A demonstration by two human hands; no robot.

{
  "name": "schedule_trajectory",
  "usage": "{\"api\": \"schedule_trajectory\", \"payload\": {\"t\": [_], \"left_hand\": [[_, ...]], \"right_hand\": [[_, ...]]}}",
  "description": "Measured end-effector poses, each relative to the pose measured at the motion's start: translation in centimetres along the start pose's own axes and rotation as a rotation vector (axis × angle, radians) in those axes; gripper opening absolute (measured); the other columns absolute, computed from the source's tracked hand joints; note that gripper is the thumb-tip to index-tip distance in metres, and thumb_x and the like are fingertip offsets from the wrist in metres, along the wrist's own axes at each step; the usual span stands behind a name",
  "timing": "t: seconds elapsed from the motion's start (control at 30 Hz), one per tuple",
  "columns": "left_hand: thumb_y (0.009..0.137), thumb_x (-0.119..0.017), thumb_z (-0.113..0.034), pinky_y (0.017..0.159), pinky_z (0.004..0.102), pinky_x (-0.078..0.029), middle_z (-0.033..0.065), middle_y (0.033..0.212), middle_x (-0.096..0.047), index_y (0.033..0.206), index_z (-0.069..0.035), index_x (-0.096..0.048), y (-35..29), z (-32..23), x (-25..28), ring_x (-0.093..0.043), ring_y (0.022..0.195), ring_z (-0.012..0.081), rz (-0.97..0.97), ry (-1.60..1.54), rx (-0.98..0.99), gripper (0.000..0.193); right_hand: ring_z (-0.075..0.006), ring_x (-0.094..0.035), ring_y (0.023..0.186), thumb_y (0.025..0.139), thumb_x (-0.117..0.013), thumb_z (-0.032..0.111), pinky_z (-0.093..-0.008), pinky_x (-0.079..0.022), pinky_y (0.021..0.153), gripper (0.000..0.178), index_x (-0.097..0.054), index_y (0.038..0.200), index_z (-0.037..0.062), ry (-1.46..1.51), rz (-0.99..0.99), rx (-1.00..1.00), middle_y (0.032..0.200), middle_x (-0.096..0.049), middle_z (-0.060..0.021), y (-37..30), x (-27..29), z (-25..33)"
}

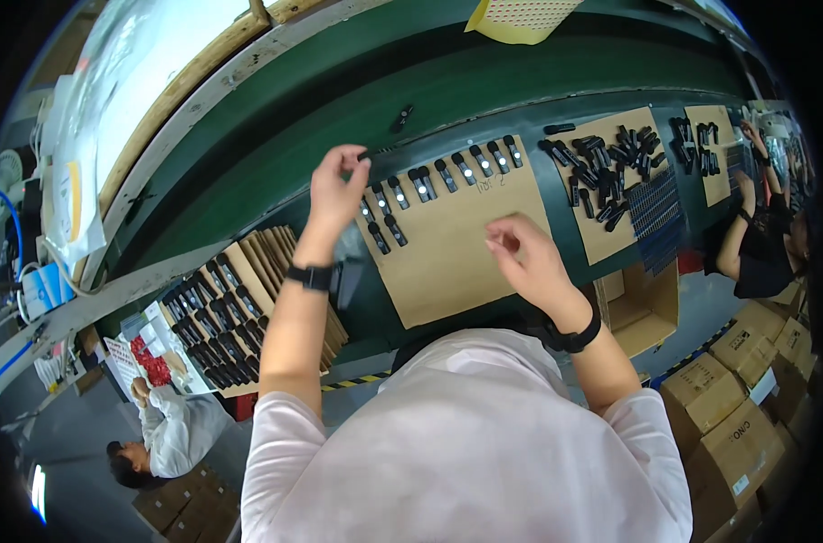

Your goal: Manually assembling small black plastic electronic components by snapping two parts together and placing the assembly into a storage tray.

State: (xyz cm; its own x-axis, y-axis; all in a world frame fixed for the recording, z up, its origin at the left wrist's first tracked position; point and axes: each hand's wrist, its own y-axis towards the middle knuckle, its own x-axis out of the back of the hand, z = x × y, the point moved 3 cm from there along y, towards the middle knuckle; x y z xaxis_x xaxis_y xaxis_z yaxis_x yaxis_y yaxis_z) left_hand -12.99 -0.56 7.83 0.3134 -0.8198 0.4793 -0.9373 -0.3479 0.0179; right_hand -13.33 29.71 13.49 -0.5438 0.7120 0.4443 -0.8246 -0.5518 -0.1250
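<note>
My left hand (336, 188) is raised over the far left corner of a brown cardboard sheet (456, 262) and pinches a small black part (364, 156) at its fingertips. My right hand (524, 253) hovers over the middle of the same sheet with its fingers curled; whether it holds anything cannot be told. Several small black oblong parts (447, 172) with light spots lie in a row along the sheet's far edge, with two more rows started at the left (384, 226).
A green conveyor belt (357, 90) runs behind, with one black part (401, 117) on it. A second sheet holds a heap of black parts (606, 163). Filled cardboard sheets (217, 317) stack at left. Co-workers sit at left (167, 430) and right (760, 235). Cartons (728, 407) stand at right.
</note>
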Motion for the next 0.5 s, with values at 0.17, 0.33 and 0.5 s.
{"api": "schedule_trajectory", "payload": {"t": [0.17, 0.33, 0.5], "left_hand": [[0.081, -0.067, 0.000, 0.081, 0.0263, -0.048, 0.0079, 0.094, -0.065, 0.102, 0.001, -0.063, -9.2, -11.3, 2.1, -0.061, 0.087, 0.0153, -0.017, -0.273, 0.074, 0.021], [0.077, -0.068, 0.003, 0.091, 0.0337, -0.045, 0.0093, 0.097, -0.065, 0.099, 0.001, -0.063, -14.1, -17.5, 3.8, -0.061, 0.089, 0.0210, -0.063, -0.301, -0.225, 0.022], [0.075, -0.069, 0.002, 0.095, 0.0430, -0.043, 0.0090, 0.093, -0.066, 0.097, 0.000, -0.063, -16.2, -19.7, 4.9, -0.062, 0.087, 0.0227, -0.058, -0.265, -0.420, 0.023]], "right_hand": [[-0.0172, -0.057, 0.087, 0.077, -0.071, 0.000, -0.0283, -0.046, 0.075, 0.040, -0.058, 0.115, 0.0030, 0.217, -0.067, 0.344, 0.102, -0.060, -0.0073, 1.2, 0.4, 8.1], [-0.0189, -0.058, 0.085, 0.075, -0.073, 0.000, -0.0293, -0.046, 0.073, 0.041, -0.059, 0.113, 0.0025, 0.326, 0.058, 0.491, 0.101, -0.062, -0.0080, -0.7, 0.1, 12.2], [-0.0206, -0.059, 0.080, 0.073, -0.074, 0.000, -0.0301, -0.046, 0.070, 0.037, -0.061, 0.107, 0.0022, 0.281, 0.074, 0.714, 0.095, -0.064, -0.0087, -2.6, 0.2, 14.1]]}}
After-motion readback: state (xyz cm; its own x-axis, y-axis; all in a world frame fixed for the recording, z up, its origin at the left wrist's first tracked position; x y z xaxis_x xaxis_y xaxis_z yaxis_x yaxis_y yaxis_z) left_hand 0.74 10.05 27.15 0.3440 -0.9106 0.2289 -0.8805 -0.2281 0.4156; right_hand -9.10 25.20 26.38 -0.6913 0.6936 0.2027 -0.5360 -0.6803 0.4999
